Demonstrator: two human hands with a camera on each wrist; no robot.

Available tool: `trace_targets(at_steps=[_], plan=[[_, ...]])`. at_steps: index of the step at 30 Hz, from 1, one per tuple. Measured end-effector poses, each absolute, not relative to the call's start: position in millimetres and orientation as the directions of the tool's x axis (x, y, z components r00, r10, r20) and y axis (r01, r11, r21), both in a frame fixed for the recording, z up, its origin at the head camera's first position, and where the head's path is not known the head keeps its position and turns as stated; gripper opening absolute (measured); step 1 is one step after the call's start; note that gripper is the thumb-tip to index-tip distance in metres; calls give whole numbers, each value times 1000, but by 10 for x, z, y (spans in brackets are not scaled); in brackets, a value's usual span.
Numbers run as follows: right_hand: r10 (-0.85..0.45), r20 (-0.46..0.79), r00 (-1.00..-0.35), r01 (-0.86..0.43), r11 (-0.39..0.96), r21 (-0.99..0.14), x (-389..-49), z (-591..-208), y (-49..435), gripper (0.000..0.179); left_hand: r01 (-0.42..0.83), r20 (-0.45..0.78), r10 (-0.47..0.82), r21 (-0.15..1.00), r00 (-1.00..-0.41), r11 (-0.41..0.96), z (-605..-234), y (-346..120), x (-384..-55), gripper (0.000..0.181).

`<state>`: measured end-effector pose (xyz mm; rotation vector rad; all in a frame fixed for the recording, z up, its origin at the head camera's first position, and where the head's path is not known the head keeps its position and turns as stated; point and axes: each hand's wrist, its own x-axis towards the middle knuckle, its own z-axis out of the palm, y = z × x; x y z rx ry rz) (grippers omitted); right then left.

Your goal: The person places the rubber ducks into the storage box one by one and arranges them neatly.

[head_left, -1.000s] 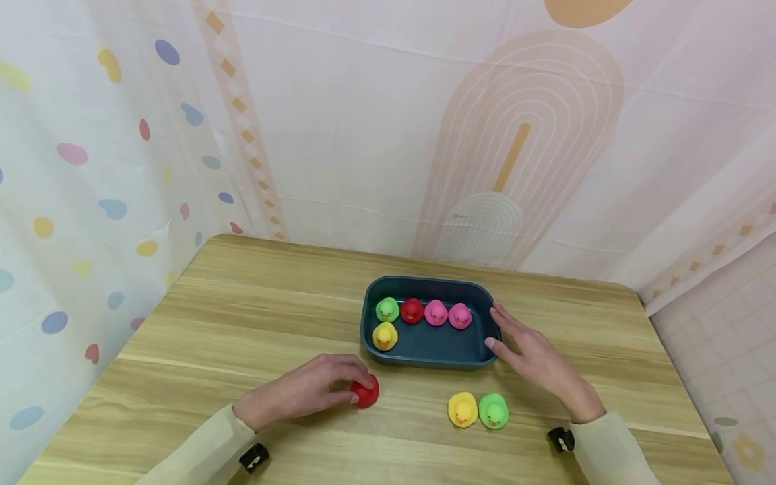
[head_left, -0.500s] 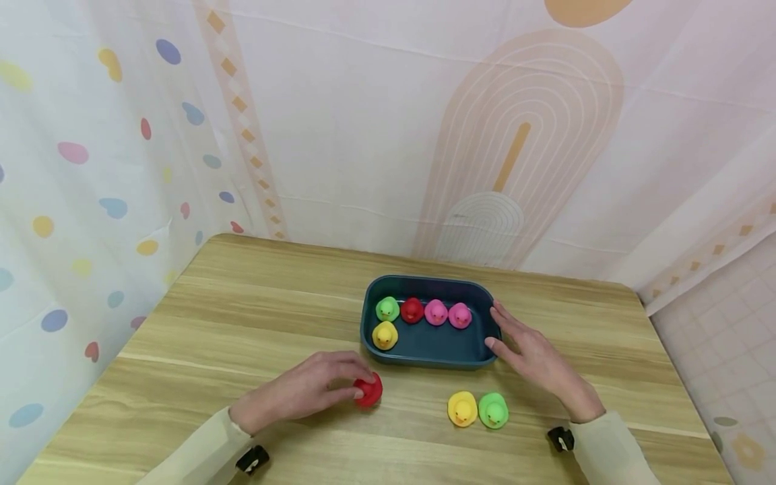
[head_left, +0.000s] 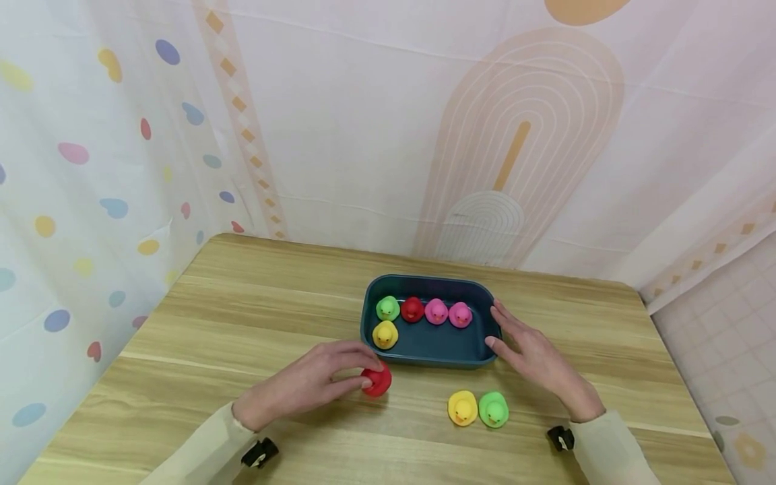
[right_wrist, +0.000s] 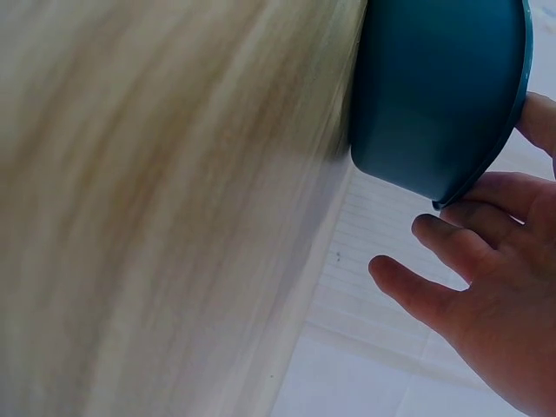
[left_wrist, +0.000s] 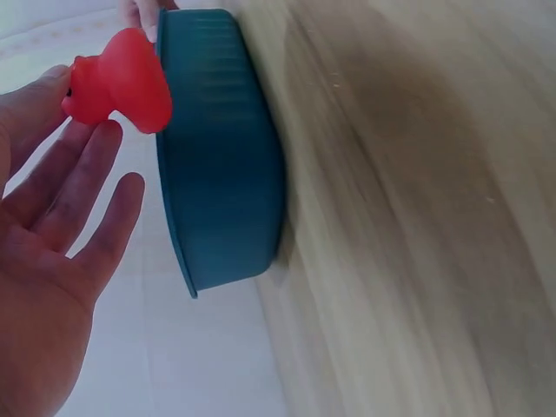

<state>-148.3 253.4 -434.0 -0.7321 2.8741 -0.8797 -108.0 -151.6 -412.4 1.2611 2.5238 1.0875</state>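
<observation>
My left hand [head_left: 315, 378] pinches a red rubber duck [left_wrist: 130, 82] between thumb and fingertips, off the table just in front of the dark teal tray [head_left: 424, 357]. In the left wrist view the duck overlaps the tray's rim. At the tray's right end, my right hand [head_left: 542, 364] touches the rim with its fingertips and thumb, fingers mostly straight. Inside the tray sit a green duck [head_left: 388, 308], a red duck [head_left: 413, 310], two pink ducks [head_left: 436, 312] in a row, and a yellow duck [head_left: 384, 335] below the green one.
On the wooden table [head_left: 273, 296], a yellow duck [head_left: 463, 409] and a green duck [head_left: 494, 410] stand side by side in front of the tray. Patterned curtains [head_left: 351, 135] hang behind the table and at its left side.
My left hand has lifted the red duck and carried it right and toward the tray's front edge. The right hand has stayed at the tray's end.
</observation>
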Motion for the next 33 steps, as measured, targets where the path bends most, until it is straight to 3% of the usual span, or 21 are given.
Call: trace_targets(at_steps=[33], plan=[[-454,67,-889,-412,725,-552,-1495,-4339,2526,68,699,356,657,608,-664,377,-4035,-1176,-1239,20]])
